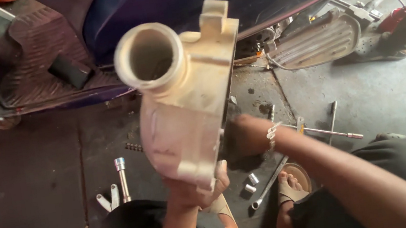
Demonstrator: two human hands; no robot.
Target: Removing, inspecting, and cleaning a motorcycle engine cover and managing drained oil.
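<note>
My left hand (192, 189) grips the lower end of a pale cream metal casing (184, 95) and holds it up close to the camera. The casing has a round open tube mouth at its top and a lug on its upper right. My right hand (249, 134) reaches down behind the casing's right edge toward the floor; its fingers are hidden by the casing. A metal bracelet sits on that wrist.
A scooter (156, 4) with a blue body and ribbed footboard fills the top. Its grey ribbed engine cover (312, 43) is at upper right. Socket wrenches (121, 175), a T-bar (330, 133), a long spanner (268, 184) and small sockets (251, 182) lie on the dark concrete floor.
</note>
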